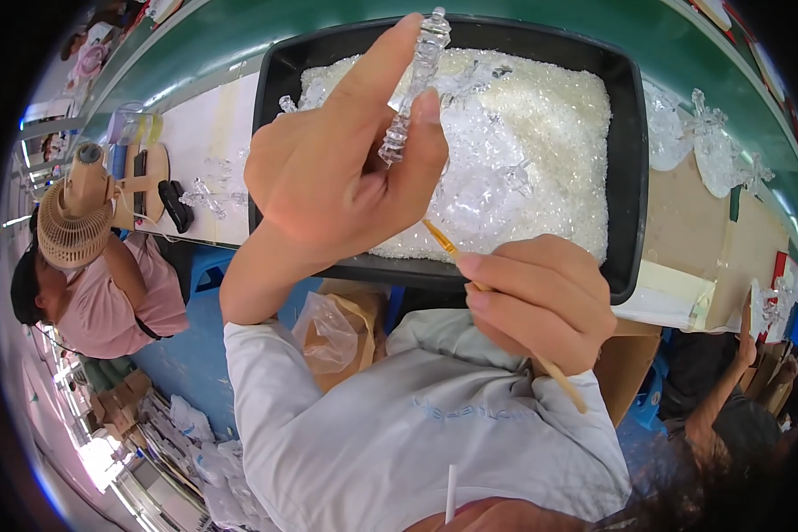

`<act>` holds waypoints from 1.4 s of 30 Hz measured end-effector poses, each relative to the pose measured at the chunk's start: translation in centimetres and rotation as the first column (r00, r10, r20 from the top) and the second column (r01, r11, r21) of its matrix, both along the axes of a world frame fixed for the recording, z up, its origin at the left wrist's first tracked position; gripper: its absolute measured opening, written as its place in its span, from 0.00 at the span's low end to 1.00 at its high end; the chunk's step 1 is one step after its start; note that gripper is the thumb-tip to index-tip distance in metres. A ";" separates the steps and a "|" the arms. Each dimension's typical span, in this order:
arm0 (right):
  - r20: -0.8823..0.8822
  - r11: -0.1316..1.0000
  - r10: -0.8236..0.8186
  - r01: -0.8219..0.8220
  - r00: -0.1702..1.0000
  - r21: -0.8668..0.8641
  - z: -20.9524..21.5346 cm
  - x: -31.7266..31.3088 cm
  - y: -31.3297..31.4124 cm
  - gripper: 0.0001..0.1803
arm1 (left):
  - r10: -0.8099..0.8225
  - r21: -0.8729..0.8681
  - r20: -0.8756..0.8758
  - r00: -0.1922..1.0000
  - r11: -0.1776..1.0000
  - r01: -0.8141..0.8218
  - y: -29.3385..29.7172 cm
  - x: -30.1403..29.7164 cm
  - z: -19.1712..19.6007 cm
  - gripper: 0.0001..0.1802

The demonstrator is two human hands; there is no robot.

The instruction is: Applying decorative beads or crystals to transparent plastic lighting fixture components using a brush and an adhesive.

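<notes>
nearest to me is my own lap in a pale grey top (434,443), and just above it my right hand (541,306), clenched around a thin wooden brush (496,306). its handle runs down and out past the heel of the hand, and the yellow tip points up toward the other hand. i judge this is the dabbing or gluing step on a crystal part, with the brush tip not yet touching the piece.

a little farther out, my left hand (341,168) is raised, pinching a clear ribbed crystal spindle (414,84) between thumb and forefinger, nearly upright and tilted a bit to the right. it hangs in the air over the black tray (625,160), not resting on anything.

the tray is filled with small white crystal granules (550,133), and a few clear moulded pieces lie half sunk in them. it sits on a green-edged workbench (239,40) with more clear parts lying to its right and left.

for the next move, i'd say the brush needs to come up steadily to 1 chosen spot on the spindle, while the left hand holds it firmly and perhaps turns it.

off to the left, another person in a pink top (115,301) sits beside a small beige fan (75,217).
</notes>
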State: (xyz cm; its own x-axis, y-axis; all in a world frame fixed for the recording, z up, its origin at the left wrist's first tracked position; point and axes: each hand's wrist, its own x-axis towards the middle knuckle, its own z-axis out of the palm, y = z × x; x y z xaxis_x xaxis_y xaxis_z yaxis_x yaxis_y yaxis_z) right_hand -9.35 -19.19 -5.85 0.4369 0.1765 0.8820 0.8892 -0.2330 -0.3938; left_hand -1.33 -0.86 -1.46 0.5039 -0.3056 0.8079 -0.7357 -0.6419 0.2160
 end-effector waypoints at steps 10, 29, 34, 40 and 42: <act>-0.034 0.999 -0.050 0.050 0.998 -0.007 0.5 -0.7 0.1 0.12 | -0.004 0.018 -0.030 1.000 1.000 0.005 -0.5 -0.4 0.2 0.20; -0.160 0.992 -0.093 0.105 0.983 0.072 1.1 -0.7 -0.2 0.15 | -0.370 -0.003 -0.002 0.929 0.929 0.370 -0.1 0.8 1.0 0.17; -0.134 0.975 -0.212 0.219 0.968 0.038 0.8 -0.3 0.7 0.17 | -0.368 0.046 -0.038 0.929 0.928 0.369 0.3 0.7 1.1 0.18; -0.179 0.972 -0.207 0.223 0.962 0.073 1.1 -0.3 0.2 0.16 | -0.369 0.045 -0.110 0.923 0.926 0.375 0.6 0.5 1.3 0.17; -0.148 0.968 -0.240 0.248 0.959 0.034 0.9 -0.2 0.4 0.17 | -0.366 0.032 -0.081 0.927 0.929 0.370 0.7 0.4 1.2 0.16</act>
State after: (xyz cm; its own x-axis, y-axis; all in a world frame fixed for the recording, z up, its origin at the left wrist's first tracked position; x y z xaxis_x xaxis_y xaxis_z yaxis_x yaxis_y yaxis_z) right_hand -9.55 -18.82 -4.95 0.5822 0.0049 0.8130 0.7420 -0.4121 -0.5288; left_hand -0.92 -0.18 -0.22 0.4055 -0.5168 0.7539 -0.9055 -0.3397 0.2542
